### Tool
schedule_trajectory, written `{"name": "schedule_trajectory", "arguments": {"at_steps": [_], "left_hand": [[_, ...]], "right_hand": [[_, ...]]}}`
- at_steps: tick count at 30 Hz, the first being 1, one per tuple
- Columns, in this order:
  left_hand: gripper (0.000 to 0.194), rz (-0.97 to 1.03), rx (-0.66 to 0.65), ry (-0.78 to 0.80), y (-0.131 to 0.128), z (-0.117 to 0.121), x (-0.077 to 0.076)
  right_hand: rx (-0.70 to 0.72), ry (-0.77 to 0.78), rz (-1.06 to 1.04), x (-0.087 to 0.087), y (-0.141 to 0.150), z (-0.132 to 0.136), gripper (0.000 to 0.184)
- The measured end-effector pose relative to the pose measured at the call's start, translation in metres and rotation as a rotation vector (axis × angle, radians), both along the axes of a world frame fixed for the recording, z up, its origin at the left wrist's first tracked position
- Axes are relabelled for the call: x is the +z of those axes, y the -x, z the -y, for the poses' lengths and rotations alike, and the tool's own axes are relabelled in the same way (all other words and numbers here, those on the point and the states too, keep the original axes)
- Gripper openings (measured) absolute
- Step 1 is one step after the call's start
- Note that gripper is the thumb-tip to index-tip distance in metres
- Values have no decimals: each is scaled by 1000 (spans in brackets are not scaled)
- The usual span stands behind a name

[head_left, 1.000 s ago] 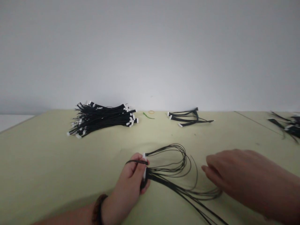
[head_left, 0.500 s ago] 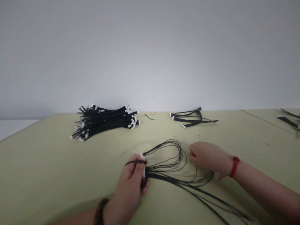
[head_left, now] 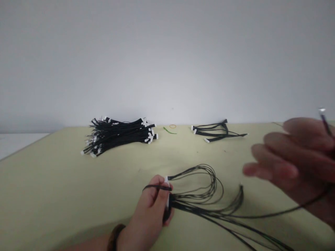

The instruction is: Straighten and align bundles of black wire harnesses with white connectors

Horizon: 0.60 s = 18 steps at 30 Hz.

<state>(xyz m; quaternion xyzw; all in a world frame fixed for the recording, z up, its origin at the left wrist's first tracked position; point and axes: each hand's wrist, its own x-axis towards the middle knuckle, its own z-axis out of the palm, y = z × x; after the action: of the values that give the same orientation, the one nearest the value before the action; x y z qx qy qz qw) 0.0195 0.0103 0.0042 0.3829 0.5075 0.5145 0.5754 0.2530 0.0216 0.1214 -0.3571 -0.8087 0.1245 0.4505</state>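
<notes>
My left hand is closed around the white connector end of a black wire harness. A thin black strand crosses over its fingers. From there some wires curve back in a loop, and others fan out toward the lower right. My right hand, blurred and raised close to the camera at the right edge, pinches a single black wire with a shiny metal tip. That wire runs back to the harness. The right fingertips are partly cut off by the frame.
A thick pile of black wire harnesses with white connectors lies at the back left of the pale yellow-green table. A smaller group of harnesses lies back right. Between them are a green strip and a yellowish ring. Behind stands a plain wall.
My right hand has moved right and up toward the camera, drawing one wire out from the harness. My left hand keeps its hold, shifted slightly right and down in view.
</notes>
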Motion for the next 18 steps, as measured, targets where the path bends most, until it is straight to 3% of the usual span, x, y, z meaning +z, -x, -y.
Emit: {"name": "schedule_trajectory", "arguments": {"at_steps": [2, 3, 4, 7, 10, 18], "left_hand": [[48, 28, -64, 8, 0, 5, 1], [48, 46, -100, 12, 1, 8, 2], [47, 65, -132, 19, 1, 10, 3], [46, 132, -220, 58, 0, 17, 7], [46, 197, -240, 94, -1, 23, 12], [43, 217, -229, 116, -4, 27, 17]], "right_hand": [[243, 279, -39, -10, 20, 9, 29], [239, 365, -18, -16, 30, 14, 21], [195, 333, 39, -23, 39, 18, 16], [45, -26, 330, -45, 55, 27, 12], [41, -264, 494, -58, 58, 28, 19], [37, -279, 519, -58, 60, 25, 25]]}}
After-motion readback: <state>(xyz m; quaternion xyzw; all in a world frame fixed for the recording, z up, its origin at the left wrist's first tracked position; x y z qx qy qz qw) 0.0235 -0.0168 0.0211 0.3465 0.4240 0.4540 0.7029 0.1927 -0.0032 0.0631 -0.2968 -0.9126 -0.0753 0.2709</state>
